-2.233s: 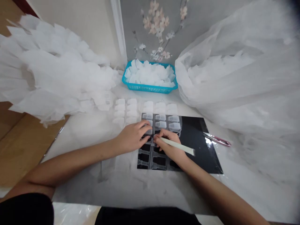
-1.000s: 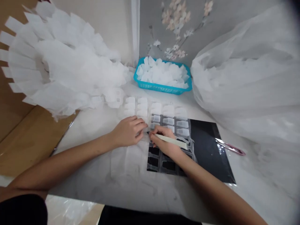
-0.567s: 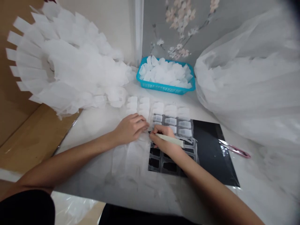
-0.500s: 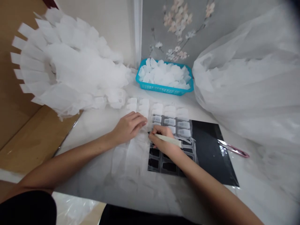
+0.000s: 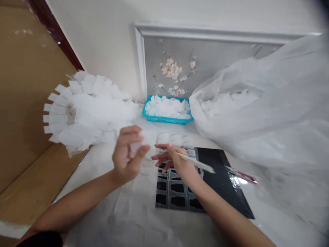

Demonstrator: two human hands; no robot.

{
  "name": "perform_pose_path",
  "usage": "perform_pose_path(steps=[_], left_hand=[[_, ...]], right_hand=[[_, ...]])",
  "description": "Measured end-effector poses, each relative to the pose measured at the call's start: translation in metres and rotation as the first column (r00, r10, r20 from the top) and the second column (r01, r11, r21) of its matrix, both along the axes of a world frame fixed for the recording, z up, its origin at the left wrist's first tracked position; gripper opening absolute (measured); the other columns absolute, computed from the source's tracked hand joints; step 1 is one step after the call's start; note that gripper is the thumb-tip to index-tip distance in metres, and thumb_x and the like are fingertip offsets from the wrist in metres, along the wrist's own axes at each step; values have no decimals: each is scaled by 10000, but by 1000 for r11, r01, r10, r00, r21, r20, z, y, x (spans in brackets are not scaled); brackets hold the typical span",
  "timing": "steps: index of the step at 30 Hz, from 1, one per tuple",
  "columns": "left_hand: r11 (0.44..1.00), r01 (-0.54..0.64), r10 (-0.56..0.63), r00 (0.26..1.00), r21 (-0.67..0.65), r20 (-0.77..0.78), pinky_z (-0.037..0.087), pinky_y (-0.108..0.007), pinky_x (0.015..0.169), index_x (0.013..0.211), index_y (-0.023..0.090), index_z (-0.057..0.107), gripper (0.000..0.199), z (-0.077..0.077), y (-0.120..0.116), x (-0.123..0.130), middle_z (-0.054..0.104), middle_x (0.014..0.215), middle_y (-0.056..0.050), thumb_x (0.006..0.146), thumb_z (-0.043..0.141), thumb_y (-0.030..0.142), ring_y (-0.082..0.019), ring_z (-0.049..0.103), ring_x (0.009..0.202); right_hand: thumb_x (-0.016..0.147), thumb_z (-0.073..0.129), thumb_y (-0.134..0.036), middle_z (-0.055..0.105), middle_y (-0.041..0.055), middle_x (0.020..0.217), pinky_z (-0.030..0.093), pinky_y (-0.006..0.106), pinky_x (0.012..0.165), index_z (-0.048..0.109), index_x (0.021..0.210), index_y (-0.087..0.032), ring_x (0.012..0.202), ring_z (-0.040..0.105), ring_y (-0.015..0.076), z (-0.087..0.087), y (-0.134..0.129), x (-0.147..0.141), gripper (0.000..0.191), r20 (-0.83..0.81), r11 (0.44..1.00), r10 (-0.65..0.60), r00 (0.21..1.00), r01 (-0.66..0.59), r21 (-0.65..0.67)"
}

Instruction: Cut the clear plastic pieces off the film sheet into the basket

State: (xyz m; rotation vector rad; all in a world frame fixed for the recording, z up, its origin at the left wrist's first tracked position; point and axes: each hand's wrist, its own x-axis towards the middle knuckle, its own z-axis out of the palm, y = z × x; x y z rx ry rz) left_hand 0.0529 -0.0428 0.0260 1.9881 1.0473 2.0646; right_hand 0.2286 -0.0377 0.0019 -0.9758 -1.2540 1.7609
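Note:
My left hand (image 5: pixel 128 152) is raised above the table, blurred, with a small white translucent piece (image 5: pixel 135 146) between its thumb and fingers. Close by on the right, my right hand (image 5: pixel 177 159) has its fingers spread towards the left hand. A pale, slim-handled tool (image 5: pixel 199 162) lies between its thumb and palm, its tip hidden. Under the right hand, a translucent sheet with rows of shaped cut-outs (image 5: pixel 177 188) lies over a black board (image 5: pixel 212 168). White pieces (image 5: pixel 176 139) sit in rows along the sheet's far end.
A blue basket (image 5: pixel 167 120) full of white pieces stands at the back. To its left is a large pile of white strips (image 5: pixel 95 109), and to its right a big translucent bag (image 5: pixel 257 120). A slim metal tool with a pinkish handle (image 5: pixel 243 175) rests on the board's right edge.
My left hand has lifted off the table, turned palm inward and now holds a small white piece. My right hand has risen from the sheet and opened its fingers, keeping the tool. The view has tilted up.

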Motion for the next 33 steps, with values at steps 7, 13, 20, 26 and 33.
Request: perform_pose_path(steps=[7, 13, 20, 26, 33], left_hand=[[954, 191, -99, 927, 230, -361, 512, -368, 889, 1089, 205, 586, 238, 30, 19, 58, 571, 1101, -75, 867, 610, 123, -200, 554, 1038], [984, 152, -165, 975, 92, 149, 480, -454, 1038, 1410, 286, 489, 435, 37, 21, 89, 467, 1176, -92, 982, 416, 316, -237, 518, 1139], [939, 169, -150, 985, 299, -84, 440, -476, 1127, 1344, 233, 585, 412, 24, 17, 92, 460, 1071, -86, 934, 545, 261, -297, 516, 1271], [921, 315, -298, 949, 231, -108, 449, -502, 1125, 1266, 226, 625, 474, 24, 19, 86, 528, 1121, -82, 859, 538, 0, -262, 551, 1253], [885, 466, -465, 885, 22, -18, 499, -480, 1080, 1304, 263, 550, 581, 41, 10, 80, 380, 1395, -118, 788, 639, 12, -358, 356, 1418]], right_hand=[[793, 737, -478, 687, 19, 744, 552, 199, 575, 742, 798, -174, 645, 643, 109, 88, 12, 48, 304, -182, 975, -128, 975, 157, 155], [721, 789, -493, 679, 30, 667, 532, 214, 553, 746, 734, -148, 583, 647, 121, 96, 16, 68, 348, -112, 995, 30, 993, -19, 98], [712, 799, -502, 596, -9, 625, 492, 183, 565, 702, 670, -150, 576, 547, 78, 85, 4, 48, 367, -281, 998, 60, 958, -51, 38], [699, 823, -467, 634, 9, 742, 545, 232, 653, 724, 768, -160, 673, 581, 106, 90, 6, 58, 330, -313, 982, -158, 937, 181, 46], [613, 884, -398, 694, 28, 809, 535, 228, 615, 760, 811, -192, 699, 615, 132, 94, 5, 67, 312, -263, 977, -193, 945, 211, 39]])
